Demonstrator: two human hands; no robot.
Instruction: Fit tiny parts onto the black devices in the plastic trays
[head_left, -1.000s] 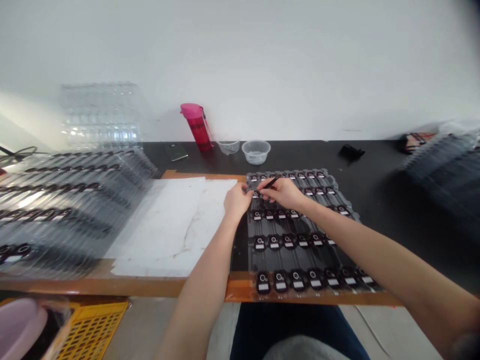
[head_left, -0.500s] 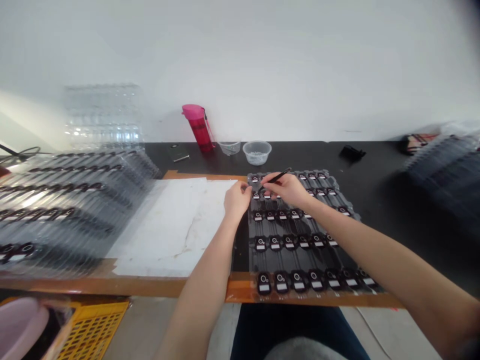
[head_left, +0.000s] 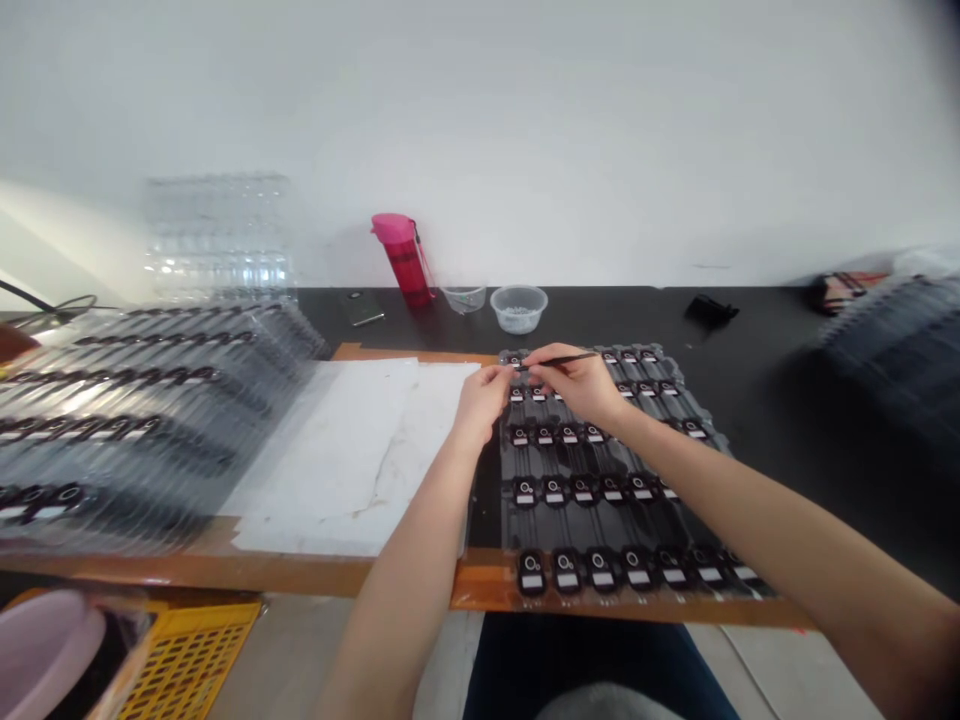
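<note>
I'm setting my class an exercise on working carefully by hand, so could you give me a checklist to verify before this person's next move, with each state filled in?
1. Right hand grips the dark pen-like tool: ok.
2. Left hand is close to the tool's tip, by the tray's far-left corner: ok.
3. Left fingertips hold a small piece: cannot tell, too small to make out.
4. Clear tray rests on the black table: ok.
5. Every dark part in the tray is visible: not ok, the right hand and forearm hide some.
6. Red bottle stands apart from both hands: ok.
</note>
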